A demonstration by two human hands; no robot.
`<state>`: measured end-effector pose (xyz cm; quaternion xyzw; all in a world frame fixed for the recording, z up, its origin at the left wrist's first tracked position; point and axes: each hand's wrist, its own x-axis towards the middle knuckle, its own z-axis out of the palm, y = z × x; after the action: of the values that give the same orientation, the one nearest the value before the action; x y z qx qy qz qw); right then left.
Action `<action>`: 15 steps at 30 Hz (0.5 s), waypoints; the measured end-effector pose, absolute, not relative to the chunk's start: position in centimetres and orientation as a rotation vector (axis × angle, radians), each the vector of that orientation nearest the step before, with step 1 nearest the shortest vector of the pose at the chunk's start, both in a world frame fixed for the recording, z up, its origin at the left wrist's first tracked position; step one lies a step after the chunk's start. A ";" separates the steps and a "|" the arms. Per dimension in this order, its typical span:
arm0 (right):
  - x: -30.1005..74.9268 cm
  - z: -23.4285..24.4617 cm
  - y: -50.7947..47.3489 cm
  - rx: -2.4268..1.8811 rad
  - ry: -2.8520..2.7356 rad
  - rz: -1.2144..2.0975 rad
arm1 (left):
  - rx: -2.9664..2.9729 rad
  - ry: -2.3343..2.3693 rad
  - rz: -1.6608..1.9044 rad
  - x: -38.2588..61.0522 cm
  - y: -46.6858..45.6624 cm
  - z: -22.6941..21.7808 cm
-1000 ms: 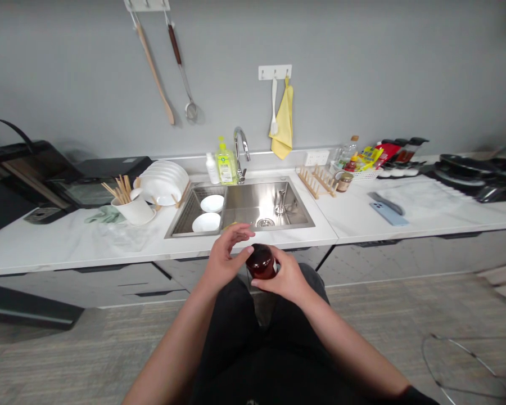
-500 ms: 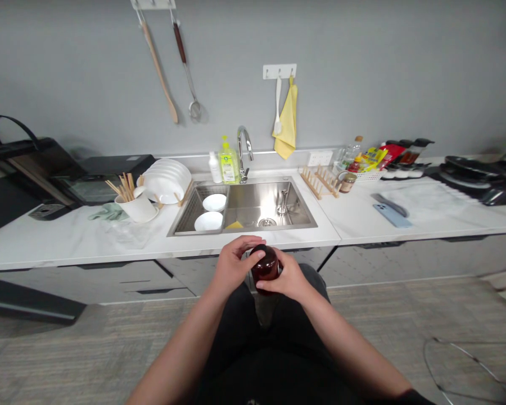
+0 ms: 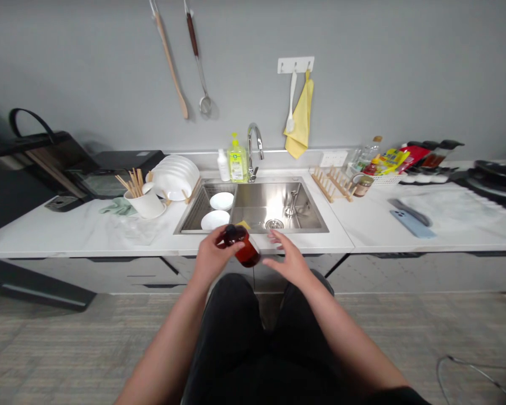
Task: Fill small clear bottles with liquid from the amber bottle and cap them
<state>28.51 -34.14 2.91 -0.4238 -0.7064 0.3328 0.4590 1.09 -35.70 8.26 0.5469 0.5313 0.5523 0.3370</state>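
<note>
My left hand (image 3: 213,254) grips a dark amber bottle (image 3: 247,251) near its black-capped end. The bottle is tilted, its wide base pointing right and down, in front of the counter's front edge. To its right, my right hand (image 3: 290,262) is off the bottle, fingers spread and nothing in them. Just beyond both hands lies the steel sink (image 3: 259,194), with two white bowls (image 3: 215,220) in its left drain basket and a yellow sponge (image 3: 243,224) partly behind the bottle.
Behind the sink stand a tap (image 3: 253,152), a yellow-green soap bottle (image 3: 236,162) and a white bottle (image 3: 223,165). Left are plates (image 3: 175,176) and a chopstick holder (image 3: 147,203). Right are a wooden rack (image 3: 332,184), a jar (image 3: 363,186) and a phone (image 3: 413,223).
The bottle has gone from upright between both hands to tilted in my left hand, moving left. My right hand has let go and opened. The view has shifted slightly.
</note>
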 end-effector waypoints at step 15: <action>37.6 -3.2 -23.0 -1.322 -1.785 0.763 | 1.422 2.557 1.164 -23.1 -22.1 9.8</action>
<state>37.65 -23.03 -3.23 -0.5193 -0.7010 0.2997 0.3862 -23.12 -22.13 9.83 0.4517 0.8120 0.3697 -0.0037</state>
